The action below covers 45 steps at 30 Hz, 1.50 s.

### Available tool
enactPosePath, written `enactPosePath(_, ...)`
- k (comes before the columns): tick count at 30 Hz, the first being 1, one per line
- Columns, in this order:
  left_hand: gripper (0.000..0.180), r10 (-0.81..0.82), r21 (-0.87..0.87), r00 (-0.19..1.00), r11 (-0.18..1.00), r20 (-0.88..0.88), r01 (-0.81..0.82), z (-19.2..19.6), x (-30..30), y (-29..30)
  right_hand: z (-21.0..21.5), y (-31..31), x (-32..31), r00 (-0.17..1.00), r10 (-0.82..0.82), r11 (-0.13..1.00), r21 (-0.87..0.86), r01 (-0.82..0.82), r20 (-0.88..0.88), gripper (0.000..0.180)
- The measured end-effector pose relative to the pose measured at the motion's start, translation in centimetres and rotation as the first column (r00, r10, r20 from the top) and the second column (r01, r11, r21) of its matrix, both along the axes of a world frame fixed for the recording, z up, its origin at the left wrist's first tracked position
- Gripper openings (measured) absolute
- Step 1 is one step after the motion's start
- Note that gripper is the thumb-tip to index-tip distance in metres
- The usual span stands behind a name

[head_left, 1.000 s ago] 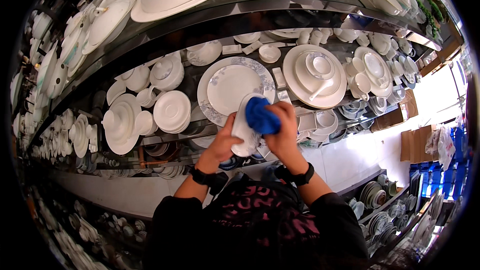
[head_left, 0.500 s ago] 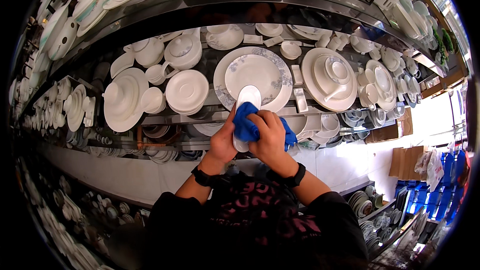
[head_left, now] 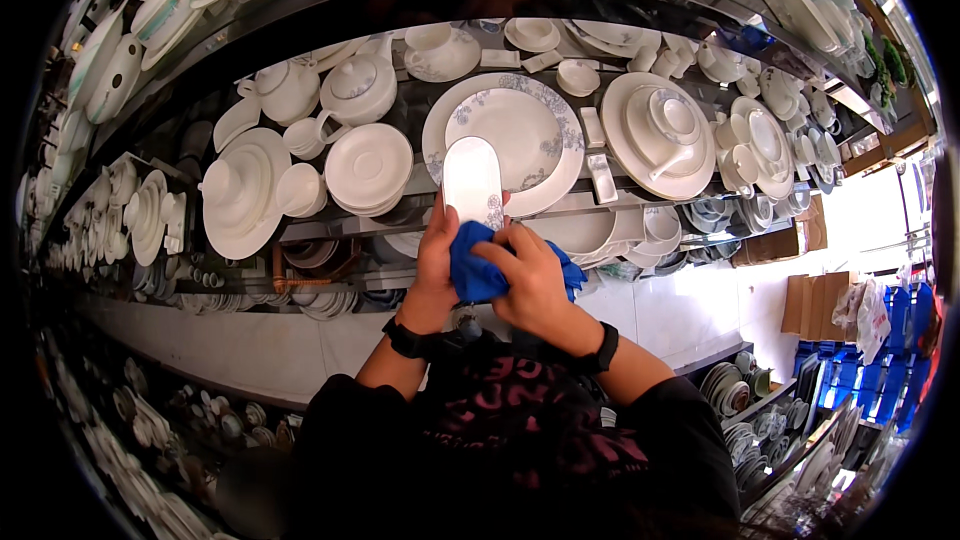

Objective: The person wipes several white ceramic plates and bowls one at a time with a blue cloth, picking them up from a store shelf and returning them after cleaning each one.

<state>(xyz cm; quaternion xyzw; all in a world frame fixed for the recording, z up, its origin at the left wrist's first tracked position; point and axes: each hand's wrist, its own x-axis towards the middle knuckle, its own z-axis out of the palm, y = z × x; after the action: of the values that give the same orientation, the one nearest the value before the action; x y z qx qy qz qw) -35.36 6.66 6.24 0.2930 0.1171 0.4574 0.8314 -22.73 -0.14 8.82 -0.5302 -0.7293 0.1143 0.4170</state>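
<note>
My left hand grips a long white dish with rounded ends and a grey-blue floral print near its right side. The dish tilts up in front of me, its lower end hidden behind a crumpled blue cloth. My right hand is closed on that cloth and presses it against the dish's lower part. Just beyond the dish, a large round plate with a floral rim lies on the shelf, a smaller patterned plate on top of it.
Left of my hands stand stacked saucers, a lidded pot and a cup. To the right are small narrow dishes and a layered plate set with a bowl and spoon. Cardboard boxes sit at the far right.
The dish has turned to show more of its broad, patterned face and has shifted slightly left. Both hands and the blue cloth have moved a little lower on it.
</note>
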Motion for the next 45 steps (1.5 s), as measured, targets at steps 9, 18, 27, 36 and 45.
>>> enactPosePath(9, 0.048, -0.179, -0.255, 0.979, 0.955, -0.095, 0.150, -3.1, 1.1, -3.5, 0.4, 2.1, 5.3, 0.955, -0.254, 0.965, 0.111, 0.239, 0.155, 0.050)
enactPosePath(18, 0.050, -0.071, -0.084, 0.939, 0.995, -0.337, 0.045, -3.5, 0.1, -2.7, -0.7, 1.2, 8.5, 0.522, -0.225, 0.900, -0.381, -0.213, -0.823, 0.048)
enactPosePath(27, 0.073, -0.087, 0.286, 0.757, 0.893, -0.647, 0.347, -1.7, -0.7, -3.4, -0.9, 0.6, 5.4, 0.650, -0.176, 0.924, -0.352, -0.150, -0.739, 0.046)
enactPosePath(36, 0.060, -0.426, -0.302, 0.903, 0.869, -0.051, 0.393, -4.3, -3.0, -3.5, 0.2, 1.8, 4.9, 0.910, -0.201, 0.953, -0.287, 0.096, -0.364, 0.043)
enactPosePath(45, 0.066, 0.000, -0.262, 0.999, 0.965, 0.040, 0.010, -1.5, -0.4, -1.5, -1.2, -1.2, 2.2, 0.989, -0.081, 0.979, -0.196, 0.056, -0.121, 0.044)
